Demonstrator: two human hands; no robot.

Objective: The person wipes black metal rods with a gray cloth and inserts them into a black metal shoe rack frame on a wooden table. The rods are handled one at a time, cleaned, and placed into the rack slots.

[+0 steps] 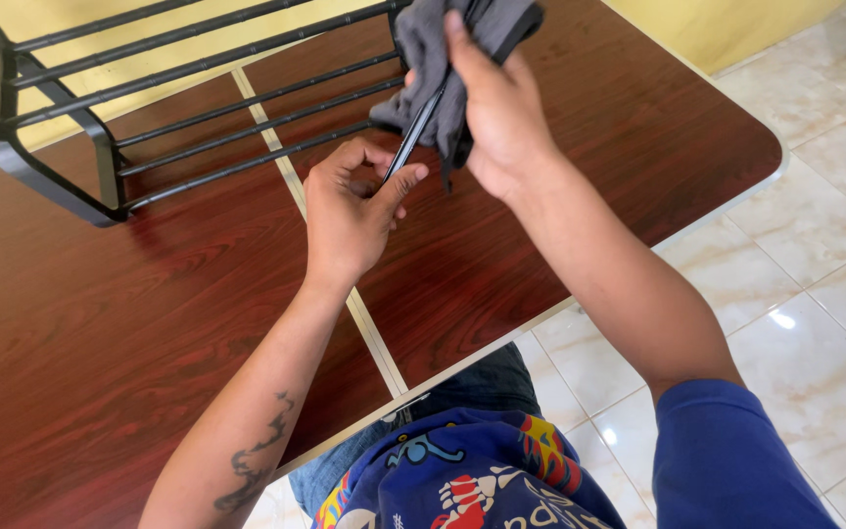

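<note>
So the left hand [350, 220] is pinching the lower end of a thin black flat thing [411, 147], thumb on one side and curled fingers on the other, can't tell exactly what it is since it's seen edge-on. The right hand [501, 113] is gripping a grey cloth [433, 59] wrapped around the upper part of that same black thing, fingers pressed together along the cloth with the index finger stretching up over it.

All of this is hovering above a dark reddish wood-grain table [129, 333]. A pale seam strip [325, 250] is running across the tabletop right under the left hand. Toward the far edge of the table, just beyond the hands, a black metal rack [100, 118] with long bars is sitting on the surface.

Off the near and right edges of the table, glossy cream marble-look floor tiles [815, 264] are showing, and a yellow wall [717, 29] beyond the far corner.
</note>
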